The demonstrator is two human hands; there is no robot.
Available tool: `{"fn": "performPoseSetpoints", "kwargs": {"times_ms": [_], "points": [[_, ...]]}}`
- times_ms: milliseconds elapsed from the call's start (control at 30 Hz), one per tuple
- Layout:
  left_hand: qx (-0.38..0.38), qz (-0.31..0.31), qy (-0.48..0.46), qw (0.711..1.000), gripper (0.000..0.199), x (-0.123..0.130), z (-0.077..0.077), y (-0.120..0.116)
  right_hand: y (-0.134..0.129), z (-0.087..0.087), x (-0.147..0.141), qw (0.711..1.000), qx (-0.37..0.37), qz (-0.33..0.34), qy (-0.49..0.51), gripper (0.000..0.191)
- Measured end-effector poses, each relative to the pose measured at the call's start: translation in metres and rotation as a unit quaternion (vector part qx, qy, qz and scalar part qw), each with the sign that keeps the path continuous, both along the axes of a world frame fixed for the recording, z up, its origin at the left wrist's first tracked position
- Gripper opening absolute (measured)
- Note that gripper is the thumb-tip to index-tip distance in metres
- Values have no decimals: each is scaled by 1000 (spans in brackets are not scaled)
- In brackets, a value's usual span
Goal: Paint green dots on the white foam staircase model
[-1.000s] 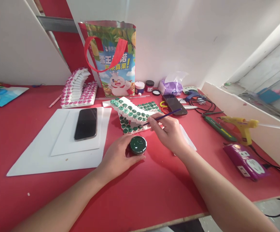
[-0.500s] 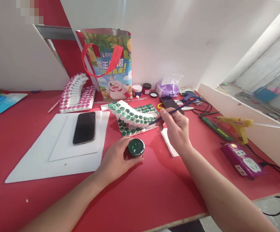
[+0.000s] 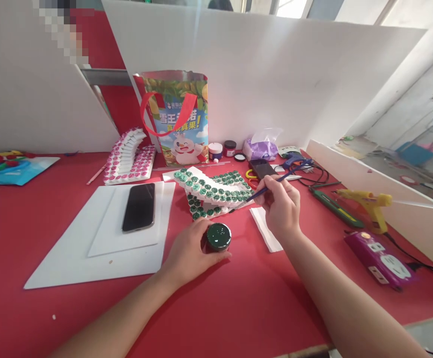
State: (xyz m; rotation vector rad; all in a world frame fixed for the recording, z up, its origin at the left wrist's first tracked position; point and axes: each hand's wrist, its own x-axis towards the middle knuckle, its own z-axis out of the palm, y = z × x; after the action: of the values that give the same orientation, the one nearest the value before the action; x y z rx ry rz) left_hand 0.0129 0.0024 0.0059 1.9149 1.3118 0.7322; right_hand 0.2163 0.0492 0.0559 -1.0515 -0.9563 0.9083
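My left hand [image 3: 196, 248] is wrapped round a small jar of dark green paint [image 3: 218, 236], its open top facing up. Between the fingers of my right hand [image 3: 281, 204] is a thin blue paintbrush [image 3: 263, 190], its tip slanting down to the left. The tip is close to the front edge of a white curved model [image 3: 216, 191] dotted with rows of green rosette-like pieces. A few pieces along that front edge look white. Whether the bristles touch the model, I cannot tell.
Left lie white boards [image 3: 70, 263] with a black phone [image 3: 139, 207]. Behind stand a pink-dotted model [image 3: 130, 161], a colourful bag [image 3: 182, 124] and paint jars [image 3: 230, 148]. At right are a folded tissue [image 3: 265, 228], a yellow glue gun [image 3: 368, 204], a green cutter [image 3: 336, 206] and a purple power strip [image 3: 378, 261].
The camera view has tilted up, so everything sits lower in the picture. The brush tip has drawn slightly right and towards me from the model's front edge. Both hands keep their grips.
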Motion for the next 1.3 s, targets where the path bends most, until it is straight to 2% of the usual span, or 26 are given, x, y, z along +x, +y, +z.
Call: {"fn": "performPoseSetpoints", "kwargs": {"times_ms": [533,733,1033,1300], "points": [[-18,1,4,1000,45,4,4,1,-3,1,-1,999,21,21,-13,31],[-15,2,5,1000,45,3,4,1,-3,2,-1,1000,7,17,4,29],[-21,-2,-8,1000,47,4,5,2,-2,2,-3,1000,10,24,-3,43],[-19,4,3,1000,47,4,5,2,-1,-3,-2,998,12,65,15,50]]}}
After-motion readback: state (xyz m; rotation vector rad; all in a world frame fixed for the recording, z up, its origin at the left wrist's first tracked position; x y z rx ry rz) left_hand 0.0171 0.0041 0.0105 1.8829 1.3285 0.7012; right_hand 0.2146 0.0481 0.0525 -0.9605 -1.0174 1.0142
